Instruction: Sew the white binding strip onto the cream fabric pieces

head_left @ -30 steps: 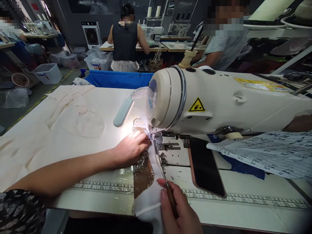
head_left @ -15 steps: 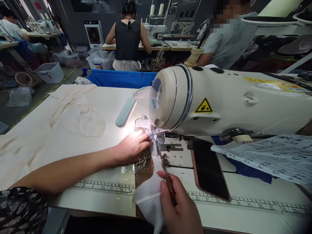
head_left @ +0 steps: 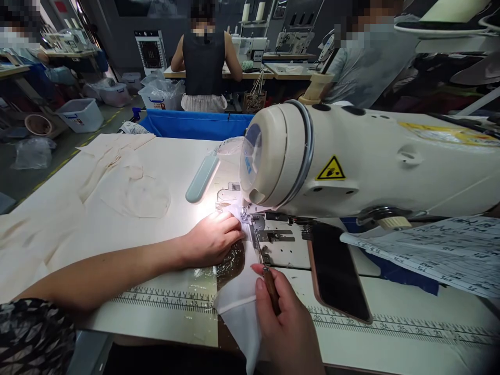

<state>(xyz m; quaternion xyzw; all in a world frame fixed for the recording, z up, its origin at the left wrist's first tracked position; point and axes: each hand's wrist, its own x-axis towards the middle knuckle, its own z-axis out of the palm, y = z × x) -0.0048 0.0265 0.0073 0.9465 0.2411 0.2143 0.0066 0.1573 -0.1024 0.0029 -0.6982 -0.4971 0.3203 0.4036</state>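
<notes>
My left hand (head_left: 214, 238) lies beside the needle area with its fingers curled together on the edge of a white fabric piece (head_left: 238, 307). Its fingertips are partly hidden under the bright lamp light. The fabric runs from the presser foot (head_left: 245, 216) down over the table's front edge and has a raised seam across it. In my right hand (head_left: 287, 317) is an awl (head_left: 270, 289), gripped by its wooden handle. The awl's metal shaft points forward along the fabric toward the presser foot; its tip is hard to make out. The sewing machine head (head_left: 273, 156) stands just above.
A phone (head_left: 339, 271) and a written paper sheet (head_left: 429, 250) lie to the right. Pale green thread snips or a similar handle (head_left: 202, 177) rests behind my left hand. Cream fabric pieces (head_left: 133, 192) cover the table's left. A blue cloth bin (head_left: 199, 124) is behind; people sit beyond.
My right hand and the awl have shifted slightly forward. The white fabric has slid a little toward the presser foot. My left hand stays almost in place, and the view has moved slightly.
</notes>
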